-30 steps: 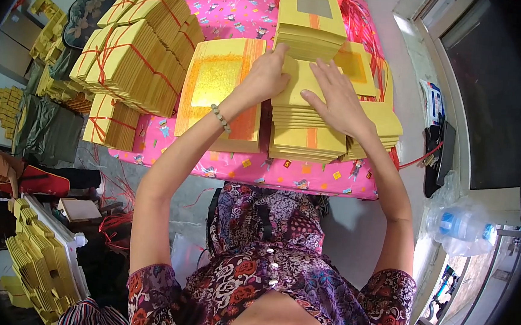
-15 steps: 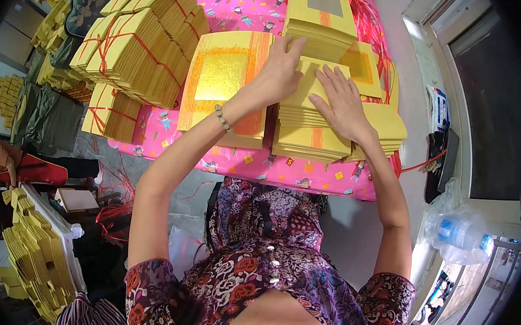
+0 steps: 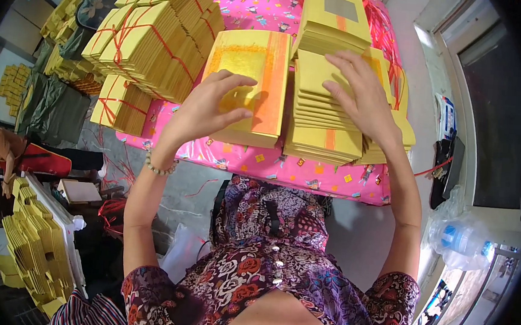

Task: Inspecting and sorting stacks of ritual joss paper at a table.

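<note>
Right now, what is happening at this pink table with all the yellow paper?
A person is sorting stacks of yellow paper sheets on a pink patterned tablecloth. The left hand rests on a flat stack with a gold square and orange stripe. The right hand presses on a taller fanned yellow pile. Bundles tied with red string lie to the left.

Lighting: bright daylight from the window (image 3: 493, 118) at right, soft shadows. Quality: sharp centre, strong fisheye bending at edges, black vignette corners, dim left background.
</note>
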`<state>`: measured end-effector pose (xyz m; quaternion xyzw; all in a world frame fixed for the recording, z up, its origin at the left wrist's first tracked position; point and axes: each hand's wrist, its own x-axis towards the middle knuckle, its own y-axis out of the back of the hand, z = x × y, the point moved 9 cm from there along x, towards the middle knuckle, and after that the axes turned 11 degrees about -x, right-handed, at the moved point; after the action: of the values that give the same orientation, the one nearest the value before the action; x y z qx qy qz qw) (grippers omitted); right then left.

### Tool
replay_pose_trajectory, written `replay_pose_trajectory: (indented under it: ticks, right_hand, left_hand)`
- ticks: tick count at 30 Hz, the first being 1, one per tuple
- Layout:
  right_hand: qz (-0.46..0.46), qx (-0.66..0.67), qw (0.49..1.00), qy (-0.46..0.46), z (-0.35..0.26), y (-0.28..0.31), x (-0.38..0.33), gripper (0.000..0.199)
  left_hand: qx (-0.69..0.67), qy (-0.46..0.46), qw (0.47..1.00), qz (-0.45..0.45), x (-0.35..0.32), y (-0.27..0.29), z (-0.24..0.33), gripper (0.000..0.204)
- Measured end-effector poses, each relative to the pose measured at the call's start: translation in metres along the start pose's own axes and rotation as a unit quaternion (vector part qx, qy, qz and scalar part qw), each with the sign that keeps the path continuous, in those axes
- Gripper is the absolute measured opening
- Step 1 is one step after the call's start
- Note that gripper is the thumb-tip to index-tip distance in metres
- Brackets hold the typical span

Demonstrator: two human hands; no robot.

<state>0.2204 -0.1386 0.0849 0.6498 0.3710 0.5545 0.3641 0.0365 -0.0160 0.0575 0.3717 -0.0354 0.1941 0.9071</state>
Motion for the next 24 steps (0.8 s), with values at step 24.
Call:
replay_pose_trajectory:
  ticks: [24]
  right_hand:
    - [-0.036,0.019,0.961,0.275,-0.097,-0.042,-0.008,0.017]
  left_hand:
    - [0.033,-0.027,0.999,0.015,-0.036,-0.004,-0.022,0.056]
